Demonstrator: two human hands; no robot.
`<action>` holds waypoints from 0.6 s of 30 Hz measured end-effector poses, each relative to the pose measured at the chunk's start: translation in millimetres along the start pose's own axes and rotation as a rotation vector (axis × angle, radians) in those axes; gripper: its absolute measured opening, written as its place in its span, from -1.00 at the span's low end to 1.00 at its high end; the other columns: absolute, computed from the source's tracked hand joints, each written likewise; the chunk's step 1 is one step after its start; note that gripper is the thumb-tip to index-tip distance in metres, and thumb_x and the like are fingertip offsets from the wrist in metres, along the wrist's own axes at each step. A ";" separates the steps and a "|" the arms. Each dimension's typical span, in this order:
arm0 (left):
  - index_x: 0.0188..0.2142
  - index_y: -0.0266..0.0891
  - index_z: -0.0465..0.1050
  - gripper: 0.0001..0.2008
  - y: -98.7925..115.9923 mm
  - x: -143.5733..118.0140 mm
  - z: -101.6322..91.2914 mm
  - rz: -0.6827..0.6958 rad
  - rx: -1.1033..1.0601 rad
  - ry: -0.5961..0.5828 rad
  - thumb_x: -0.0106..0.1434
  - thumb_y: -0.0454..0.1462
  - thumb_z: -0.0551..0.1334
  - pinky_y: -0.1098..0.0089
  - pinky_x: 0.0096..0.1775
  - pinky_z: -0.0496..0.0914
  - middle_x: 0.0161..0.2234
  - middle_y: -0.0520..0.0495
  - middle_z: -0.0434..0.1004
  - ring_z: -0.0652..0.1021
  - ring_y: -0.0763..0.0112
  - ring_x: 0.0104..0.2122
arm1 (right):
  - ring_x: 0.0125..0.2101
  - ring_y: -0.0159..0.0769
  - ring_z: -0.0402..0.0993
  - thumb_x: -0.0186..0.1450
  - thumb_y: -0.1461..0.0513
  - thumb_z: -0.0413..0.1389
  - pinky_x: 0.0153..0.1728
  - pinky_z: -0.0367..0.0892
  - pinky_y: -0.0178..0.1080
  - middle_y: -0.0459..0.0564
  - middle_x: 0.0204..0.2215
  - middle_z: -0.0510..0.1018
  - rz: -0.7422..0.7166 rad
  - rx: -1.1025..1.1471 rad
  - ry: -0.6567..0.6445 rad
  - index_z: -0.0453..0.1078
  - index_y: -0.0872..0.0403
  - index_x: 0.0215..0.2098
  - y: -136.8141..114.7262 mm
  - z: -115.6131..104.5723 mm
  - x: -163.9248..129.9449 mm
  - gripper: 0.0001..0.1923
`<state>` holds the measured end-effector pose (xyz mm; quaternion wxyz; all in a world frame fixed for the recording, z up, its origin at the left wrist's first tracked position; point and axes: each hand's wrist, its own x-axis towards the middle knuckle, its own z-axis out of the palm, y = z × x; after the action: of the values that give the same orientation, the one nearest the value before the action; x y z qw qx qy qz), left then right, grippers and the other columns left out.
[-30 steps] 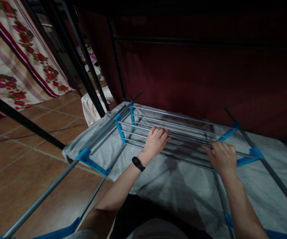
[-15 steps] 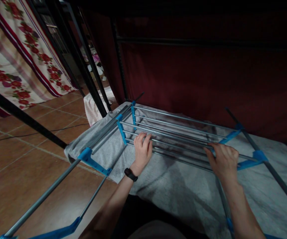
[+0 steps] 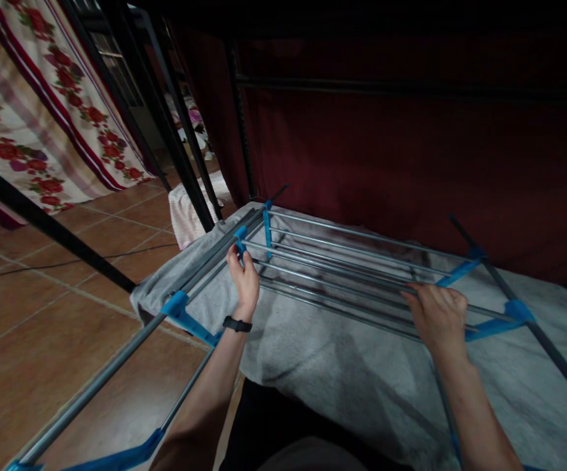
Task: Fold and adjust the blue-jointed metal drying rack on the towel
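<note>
So the folding drying rack (image 3: 342, 261) is lying low over a grey towel (image 3: 342, 373) that's spread on the floor, with its grey rods running left to right across the view, and that's the long axis everything hangs on. The left hand (image 3: 244, 278) is gripping the left end of the rod section, fingers curled around the blue plastic bracket (image 3: 240, 237) where the rods plug in. The right hand (image 3: 438, 314) is pressing down over the front rods toward the right end, fingers wrapped over one of them, just beside the blue bracket arm (image 3: 490, 324) on that side. Both hands are closed on the rack, one at each end of the same rod bank, so neither is really nearer; they're sitting well apart along its length.

Room-wise: a dark red curtain (image 3: 411, 150) is hanging right behind the rack's far edge, so it's looking tight that way. A black metal frame (image 3: 165, 124) is leaning in at the left with a flowered cloth (image 3: 28, 124) beyond it. The tiled floor (image 3: 42, 327) is lying open to the left and near side, and the rack's long leg tubes (image 3: 97, 386) are sticking out toward the camera on the left
</note>
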<state>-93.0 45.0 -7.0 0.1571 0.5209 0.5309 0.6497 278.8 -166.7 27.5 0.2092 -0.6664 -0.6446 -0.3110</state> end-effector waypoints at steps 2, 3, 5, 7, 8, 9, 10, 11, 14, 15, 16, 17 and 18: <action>0.19 -0.27 0.25 -0.58 -5.1 2.2 2.6 -0.016 -0.007 -0.015 0.36 -0.26 0.09 0.19 0.29 0.20 0.22 -0.28 0.34 0.35 0.24 0.24 | -0.30 -0.20 0.41 0.48 0.06 -0.04 -0.09 0.09 -0.11 0.01 -0.31 0.59 -0.002 -0.009 -0.006 0.43 0.08 -0.11 1.5 0.6 -0.1 -0.69; 0.20 -0.27 0.24 -0.56 -7.2 2.5 3.7 -0.018 -0.012 -0.017 0.35 -0.29 0.08 0.20 0.30 0.19 0.23 -0.27 0.33 0.34 0.25 0.25 | -0.31 -0.20 0.41 0.47 0.06 -0.04 -0.09 0.09 -0.12 0.01 -0.32 0.59 -0.002 -0.011 -0.011 0.43 0.08 -0.12 2.2 0.8 0.0 -0.69; 0.22 -0.26 0.23 -0.54 -10.4 2.0 4.7 -0.015 -0.026 -0.025 0.33 -0.32 0.07 0.22 0.31 0.18 0.26 -0.26 0.31 0.33 0.27 0.27 | -0.31 -0.20 0.41 0.47 0.06 -0.03 -0.09 0.09 -0.12 0.01 -0.33 0.58 0.004 -0.008 -0.020 0.44 0.07 -0.12 3.2 1.1 0.3 -0.69; 0.23 -0.23 0.23 -0.53 -12.9 0.0 4.1 -0.018 -0.043 -0.034 0.33 -0.34 0.05 0.23 0.31 0.19 0.27 -0.24 0.31 0.33 0.29 0.27 | -0.30 -0.19 0.42 0.46 0.07 -0.02 -0.07 0.11 -0.11 0.02 -0.32 0.59 0.007 0.001 -0.021 0.43 0.07 -0.11 2.8 0.9 0.6 -0.70; 0.23 -0.22 0.23 -0.52 -14.4 -1.9 3.1 -0.024 -0.051 -0.036 0.33 -0.35 0.04 0.23 0.30 0.20 0.26 -0.23 0.32 0.35 0.30 0.26 | -0.27 -0.18 0.43 0.46 0.07 -0.02 -0.05 0.12 -0.10 0.03 -0.29 0.59 0.008 0.008 -0.014 0.43 0.07 -0.09 1.8 0.5 0.7 -0.71; 0.23 -0.22 0.24 -0.52 -16.3 -4.6 1.6 -0.032 -0.056 -0.035 0.32 -0.35 0.04 0.23 0.28 0.22 0.24 -0.22 0.33 0.36 0.31 0.24 | -0.24 -0.16 0.44 0.46 0.08 -0.01 -0.03 0.13 -0.09 0.05 -0.25 0.60 0.013 0.017 0.001 0.42 0.07 -0.06 0.0 0.1 0.4 -0.71; 0.23 -0.21 0.24 -0.52 -18.7 -8.3 -0.5 -0.039 -0.058 -0.033 0.31 -0.35 0.04 0.24 0.27 0.24 0.23 -0.22 0.34 0.37 0.31 0.23 | -0.18 -0.14 0.45 0.45 0.09 0.00 -0.01 0.15 -0.07 0.07 -0.19 0.60 0.022 0.028 0.020 0.41 0.08 -0.02 -2.7 -0.5 -0.4 -0.71; 0.22 -0.21 0.25 -0.51 -21.8 -12.9 -3.0 -0.042 -0.056 -0.034 0.30 -0.35 0.04 0.24 0.26 0.25 0.22 -0.22 0.35 0.38 0.31 0.22 | -0.11 -0.10 0.45 0.45 0.11 0.01 0.01 0.16 -0.06 0.10 -0.12 0.59 0.036 0.042 0.047 0.40 0.08 0.02 -6.4 -1.2 -1.9 -0.70; 0.22 -0.21 0.27 -0.51 -34.0 -32.6 -13.3 -0.035 -0.026 -0.047 0.29 -0.34 0.06 0.21 0.23 0.29 0.19 -0.25 0.35 0.40 0.26 0.19 | 0.04 -0.04 0.41 0.42 0.19 0.02 0.05 0.22 -0.02 0.17 0.01 0.52 0.078 0.109 0.156 0.38 0.05 0.09 -24.1 -2.3 -12.9 -0.70; 0.21 -0.21 0.28 -0.52 -38.4 -40.5 -17.5 -0.035 -0.009 -0.053 0.28 -0.34 0.06 0.19 0.22 0.30 0.18 -0.25 0.36 0.41 0.25 0.17 | 0.04 -0.05 0.41 0.41 0.23 0.02 0.05 0.24 -0.02 0.17 0.02 0.52 0.080 0.147 0.180 0.38 0.04 0.09 -32.1 -2.0 -19.0 -0.70; 0.19 -0.21 0.30 -0.53 -42.3 -49.0 -21.9 -0.038 0.010 -0.055 0.28 -0.34 0.06 0.18 0.21 0.31 0.15 -0.25 0.38 0.42 0.24 0.16 | 0.03 -0.07 0.43 0.40 0.26 0.01 0.04 0.26 -0.03 0.15 0.01 0.52 0.073 0.194 0.187 0.38 0.02 0.07 -40.9 -1.0 -26.1 -0.71; 0.16 -0.20 0.32 -0.55 -45.6 -58.0 -26.6 -0.043 0.029 -0.058 0.28 -0.34 0.06 0.16 0.20 0.32 0.11 -0.24 0.40 0.43 0.23 0.14 | 0.02 -0.09 0.44 0.40 0.29 0.00 0.02 0.28 -0.04 0.14 0.01 0.52 0.058 0.246 0.172 0.38 0.00 0.06 -50.2 0.8 -34.0 -0.70; 0.13 -0.19 0.36 -0.57 -48.0 -67.5 -31.6 -0.048 0.047 -0.068 0.27 -0.34 0.07 0.15 0.19 0.32 0.08 -0.22 0.43 0.45 0.22 0.11 | -0.01 -0.12 0.45 0.39 0.31 0.00 0.00 0.30 -0.05 0.11 0.01 0.52 0.036 0.296 0.131 0.38 -0.02 0.06 -59.9 3.3 -42.3 -0.69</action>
<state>-108.8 -4.1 -79.0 0.1785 0.5333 0.5529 0.6149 221.1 -190.4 -11.1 0.3524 -0.6178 -0.6564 -0.2516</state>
